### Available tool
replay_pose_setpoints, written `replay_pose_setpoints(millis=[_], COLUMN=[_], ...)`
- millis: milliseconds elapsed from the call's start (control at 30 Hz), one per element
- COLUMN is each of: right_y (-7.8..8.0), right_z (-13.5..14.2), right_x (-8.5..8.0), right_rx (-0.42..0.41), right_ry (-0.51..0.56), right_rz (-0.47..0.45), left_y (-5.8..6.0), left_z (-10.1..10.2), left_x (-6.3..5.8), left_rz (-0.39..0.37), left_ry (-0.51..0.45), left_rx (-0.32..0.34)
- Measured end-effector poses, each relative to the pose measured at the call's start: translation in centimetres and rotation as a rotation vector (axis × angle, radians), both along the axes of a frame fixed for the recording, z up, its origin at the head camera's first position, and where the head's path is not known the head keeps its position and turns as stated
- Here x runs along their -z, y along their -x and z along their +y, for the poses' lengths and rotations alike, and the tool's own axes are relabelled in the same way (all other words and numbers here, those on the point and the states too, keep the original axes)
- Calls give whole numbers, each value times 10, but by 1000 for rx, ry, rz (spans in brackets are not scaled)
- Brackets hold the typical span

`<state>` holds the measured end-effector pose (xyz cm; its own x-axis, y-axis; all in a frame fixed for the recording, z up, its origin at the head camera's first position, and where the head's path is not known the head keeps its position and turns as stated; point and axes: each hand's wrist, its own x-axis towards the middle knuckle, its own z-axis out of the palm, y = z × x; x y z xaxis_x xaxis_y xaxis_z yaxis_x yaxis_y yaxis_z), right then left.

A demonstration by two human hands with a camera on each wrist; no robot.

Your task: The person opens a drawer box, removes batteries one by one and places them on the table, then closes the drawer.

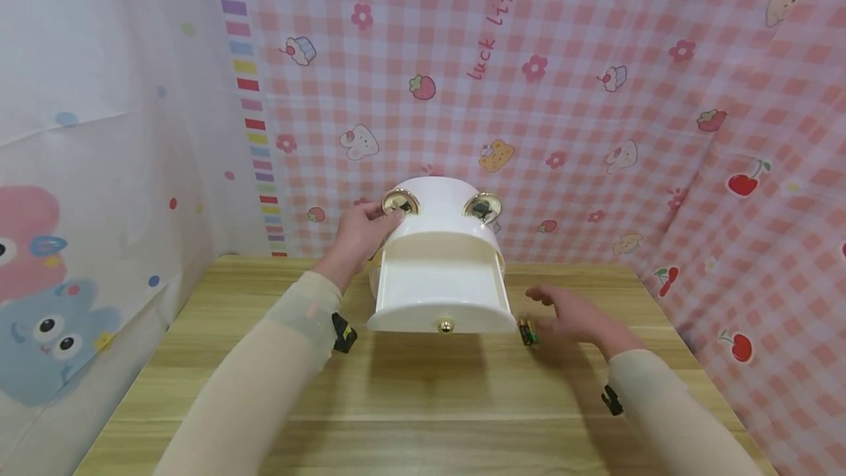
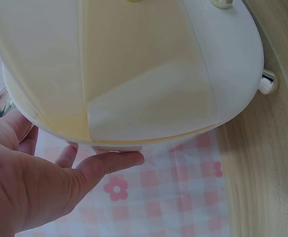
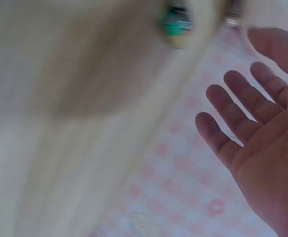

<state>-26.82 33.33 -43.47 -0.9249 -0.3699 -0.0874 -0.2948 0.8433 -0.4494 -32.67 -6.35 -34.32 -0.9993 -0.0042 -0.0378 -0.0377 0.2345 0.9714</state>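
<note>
A white box [image 1: 441, 208] with two gold-rimmed round eyes stands on the table, its drawer [image 1: 436, 278] pulled out toward me. The drawer's bare white floor and gold knob [image 1: 446, 325] show in the head view. My left hand [image 1: 362, 237] holds the box's upper left side by the left eye, thumb in front. The left wrist view shows its fingers [image 2: 114, 162] along the box's edge. Small green and black batteries [image 1: 527, 332] lie right of the drawer front. My right hand [image 1: 575, 316] is beside them, fingers extended and apart, palm bare in the right wrist view.
The wood-grain table [image 1: 423, 402] carries the box and batteries. A pink checked cloth [image 1: 463, 116] hangs close behind the box and along the right side. A pale cartoon-print cloth [image 1: 132, 189] hangs on the left. Both wrists wear black straps.
</note>
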Motion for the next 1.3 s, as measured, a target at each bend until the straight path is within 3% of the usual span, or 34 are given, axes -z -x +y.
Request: replay_pose_setpoints(millis=[200,367,467,633,767,933,1100,1300], right_y=[-17,-43,-56,-69,-75,-83,-90,-94], right_z=[-12,-29,-38,-50,-67,-95,-120,-136], right_x=[-44,-61,-54,-31,-18,-12,-12,-16], right_rx=[-19,8,32,69,12,-88,-155,-108], right_ry=[21,-51,8,233,358,628,877,1027], right_rz=[58,-19,-142,-412,-558,-736,-802,-781], left_y=[1,1,0,-1,-1,0,0,0], left_z=[0,-1,-1,-1,0,0,-1,0], left_x=[0,1,2,2,1,2,3,2], left_rz=[-3,5,7,2,11,9,19,18], left_ry=[1,1,2,11,23,23,18,23], left_rx=[-1,1,1,-2,-8,-7,0,-4])
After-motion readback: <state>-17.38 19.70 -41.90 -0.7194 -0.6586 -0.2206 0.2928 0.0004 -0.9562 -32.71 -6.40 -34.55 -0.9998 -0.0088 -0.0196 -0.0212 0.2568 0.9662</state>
